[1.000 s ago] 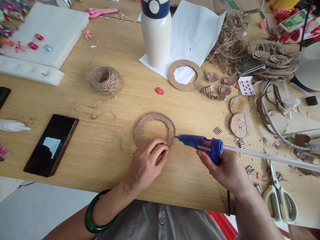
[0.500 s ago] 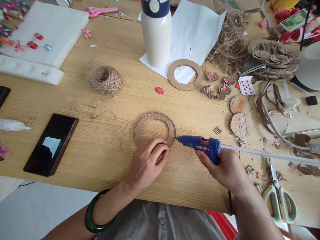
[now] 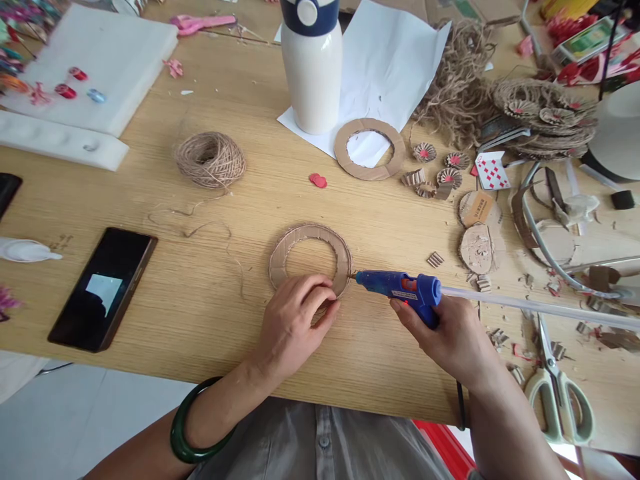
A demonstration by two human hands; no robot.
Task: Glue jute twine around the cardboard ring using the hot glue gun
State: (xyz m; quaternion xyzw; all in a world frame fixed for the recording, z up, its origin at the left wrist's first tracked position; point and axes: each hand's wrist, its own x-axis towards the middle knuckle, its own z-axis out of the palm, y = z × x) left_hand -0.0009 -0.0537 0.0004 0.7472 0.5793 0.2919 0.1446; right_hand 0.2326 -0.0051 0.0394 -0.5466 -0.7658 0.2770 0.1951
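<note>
A cardboard ring (image 3: 295,241) edged with twine lies flat on the wooden table in front of me. My left hand (image 3: 299,320) grips the ring's near edge, fingers curled over it and hiding that part. In my right hand (image 3: 453,340) is a blue hot glue gun (image 3: 400,288), a clear glue stick (image 3: 520,303) running out of its back. The gun's nozzle meets the ring's right outer edge, at the twine. A ball of jute twine (image 3: 210,160) sits at the upper left, its loose strand trailing toward the ring.
A white bottle (image 3: 313,80) stands on white paper beside a second cardboard ring (image 3: 345,157). To the left lies a phone (image 3: 103,290). Scissors (image 3: 555,387), cardboard scraps and corrugated rosettes (image 3: 449,178) spread over the right side. Foam blocks (image 3: 120,80) occupy the upper left.
</note>
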